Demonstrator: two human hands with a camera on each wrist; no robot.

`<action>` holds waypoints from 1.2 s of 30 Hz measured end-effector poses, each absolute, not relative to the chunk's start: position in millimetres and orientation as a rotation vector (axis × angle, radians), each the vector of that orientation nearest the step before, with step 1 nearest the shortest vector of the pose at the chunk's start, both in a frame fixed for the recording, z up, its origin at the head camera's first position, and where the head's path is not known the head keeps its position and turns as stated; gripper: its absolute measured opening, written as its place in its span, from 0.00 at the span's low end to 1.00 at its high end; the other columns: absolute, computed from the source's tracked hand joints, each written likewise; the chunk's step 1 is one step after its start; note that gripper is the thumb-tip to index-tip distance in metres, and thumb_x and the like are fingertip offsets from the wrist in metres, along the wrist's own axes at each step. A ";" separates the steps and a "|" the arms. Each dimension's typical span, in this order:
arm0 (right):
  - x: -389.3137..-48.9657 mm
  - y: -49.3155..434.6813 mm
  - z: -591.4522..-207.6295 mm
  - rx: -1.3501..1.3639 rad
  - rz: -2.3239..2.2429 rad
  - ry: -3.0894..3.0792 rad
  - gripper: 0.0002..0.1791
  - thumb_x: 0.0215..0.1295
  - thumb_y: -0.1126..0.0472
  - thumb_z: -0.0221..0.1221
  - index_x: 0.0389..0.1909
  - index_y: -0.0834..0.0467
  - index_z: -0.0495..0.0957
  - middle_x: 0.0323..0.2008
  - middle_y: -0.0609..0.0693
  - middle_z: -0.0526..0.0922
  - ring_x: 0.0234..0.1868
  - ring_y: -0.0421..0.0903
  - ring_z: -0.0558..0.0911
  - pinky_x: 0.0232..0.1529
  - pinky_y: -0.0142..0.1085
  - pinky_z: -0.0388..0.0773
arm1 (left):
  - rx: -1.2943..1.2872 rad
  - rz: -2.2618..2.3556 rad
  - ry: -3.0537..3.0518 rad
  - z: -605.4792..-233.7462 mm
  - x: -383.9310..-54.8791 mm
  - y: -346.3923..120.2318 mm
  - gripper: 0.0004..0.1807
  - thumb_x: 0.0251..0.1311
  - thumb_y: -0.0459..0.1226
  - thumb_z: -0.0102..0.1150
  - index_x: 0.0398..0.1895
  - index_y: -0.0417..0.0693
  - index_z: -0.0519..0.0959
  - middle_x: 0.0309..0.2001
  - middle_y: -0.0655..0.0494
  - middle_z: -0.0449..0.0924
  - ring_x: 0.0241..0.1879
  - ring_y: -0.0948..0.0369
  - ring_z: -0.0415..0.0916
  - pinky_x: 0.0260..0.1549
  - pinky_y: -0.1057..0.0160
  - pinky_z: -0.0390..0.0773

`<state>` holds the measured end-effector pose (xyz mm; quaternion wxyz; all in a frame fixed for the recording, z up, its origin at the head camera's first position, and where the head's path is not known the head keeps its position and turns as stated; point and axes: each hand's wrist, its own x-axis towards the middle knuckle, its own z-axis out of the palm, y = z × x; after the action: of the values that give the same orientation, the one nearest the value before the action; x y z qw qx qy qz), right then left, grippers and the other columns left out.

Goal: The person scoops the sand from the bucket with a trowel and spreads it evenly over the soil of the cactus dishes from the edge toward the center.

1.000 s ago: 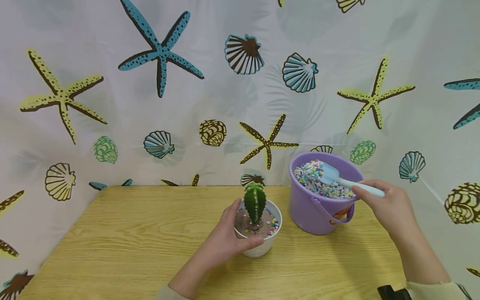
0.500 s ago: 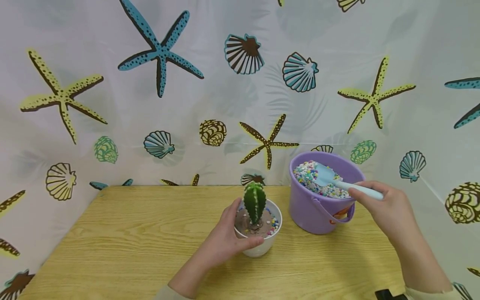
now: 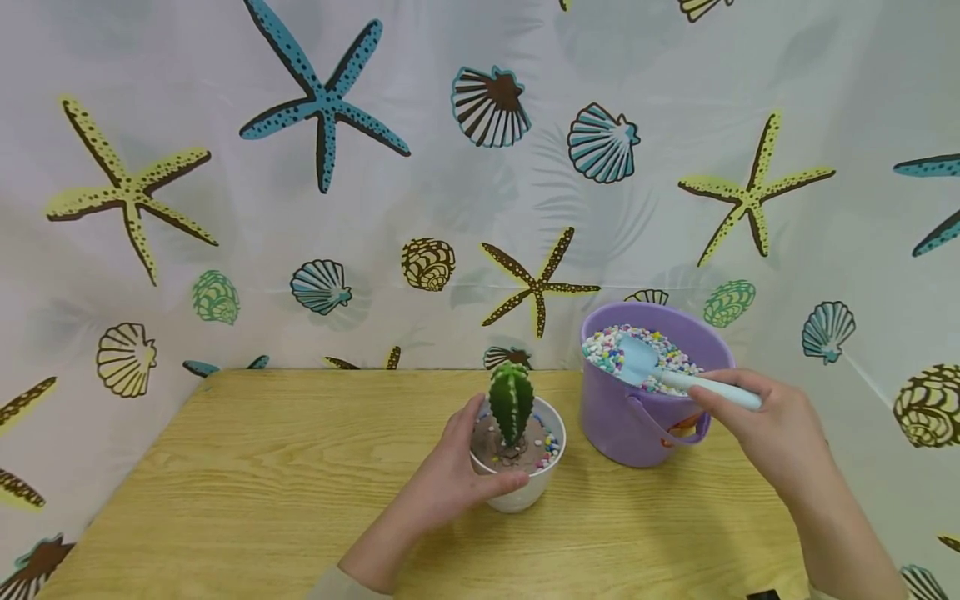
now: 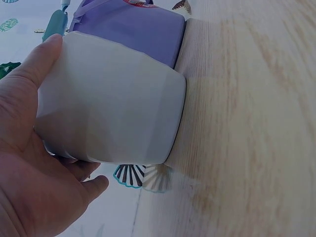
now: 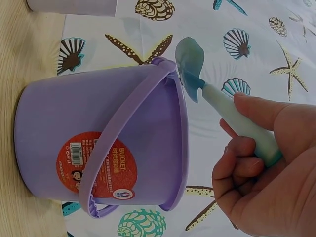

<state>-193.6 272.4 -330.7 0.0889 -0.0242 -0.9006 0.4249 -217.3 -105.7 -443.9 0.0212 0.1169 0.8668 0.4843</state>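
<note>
Cactus [image 3: 511,404] stands at centre, slightly below the middle of the frame, long axis close to vertical, tip toward the top edge. It is planted in a white pot [image 3: 519,494], upright on the wooden table [image 3: 262,475]; small coloured beads lie inside the pot's right edge. The left hand [image 3: 448,487], lower centre, grips the pot from its left side, thumb across the near side.

Right of centre, a purple bucket [image 3: 622,429] stands upright, holding multicoloured beads [image 3: 600,346]. Its red round label [image 5: 123,170], seen in the right wrist view, reads "BUCKET"; Chinese characters and a barcode [image 5: 75,153] are also present, the small print illegible. The bucket's handle [image 5: 128,113] crosses part of the label.

A pale blue scoop [image 3: 673,379] slants above the bucket's mouth, blade toward the upper left, grip end toward the lower right. Blade contact with the beads cannot be confirmed. The right hand [image 3: 776,429], lower right, pinches the grip, thumb along it.
</note>
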 end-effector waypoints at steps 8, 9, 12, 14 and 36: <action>-188.4 265.3 -331.8 -0.029 1.276 -2.681 0.32 0.71 0.32 0.71 0.62 0.52 0.89 0.48 0.53 0.87 0.39 0.50 0.72 0.31 0.40 0.70 | 0.364 1.507 2.680 -443.8 -216.6 -105.7 0.72 0.53 0.64 0.84 0.92 0.56 0.47 0.86 0.39 0.53 0.80 0.39 0.61 0.75 0.32 0.67; -187.9 264.4 -332.3 -0.020 1.270 -2.683 0.31 0.71 0.33 0.71 0.62 0.52 0.89 0.48 0.53 0.88 0.39 0.50 0.72 0.31 0.40 0.71 | 0.364 1.509 2.678 -443.5 -216.7 -105.6 0.72 0.53 0.63 0.84 0.92 0.56 0.47 0.86 0.39 0.54 0.80 0.39 0.61 0.75 0.32 0.66; -187.0 260.8 -334.7 0.007 1.270 -2.685 0.29 0.72 0.35 0.71 0.61 0.52 0.90 0.47 0.50 0.90 0.40 0.49 0.73 0.32 0.39 0.71 | 0.372 1.516 2.680 -443.5 -217.0 -106.2 0.72 0.53 0.63 0.85 0.92 0.54 0.48 0.85 0.39 0.55 0.80 0.38 0.61 0.75 0.32 0.66; -186.6 258.1 -336.8 0.015 1.272 -2.686 0.28 0.72 0.36 0.72 0.61 0.52 0.90 0.47 0.49 0.91 0.43 0.48 0.75 0.35 0.38 0.73 | 0.369 1.513 2.688 -443.6 -217.5 -107.4 0.72 0.53 0.63 0.85 0.92 0.53 0.48 0.85 0.38 0.55 0.80 0.38 0.61 0.75 0.32 0.66; -185.7 233.4 -351.6 0.057 1.325 -2.694 0.25 0.69 0.37 0.74 0.56 0.50 0.92 0.36 0.48 0.85 0.36 0.47 0.76 0.31 0.37 0.74 | 0.363 1.550 2.699 -443.3 -223.8 -120.1 0.71 0.54 0.62 0.85 0.92 0.52 0.49 0.85 0.40 0.54 0.81 0.39 0.60 0.76 0.32 0.64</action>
<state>-185.7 233.4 -351.6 0.0696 0.0191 -0.8950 0.4401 -223.8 -120.1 -443.3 0.0039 0.1157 0.8614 0.4946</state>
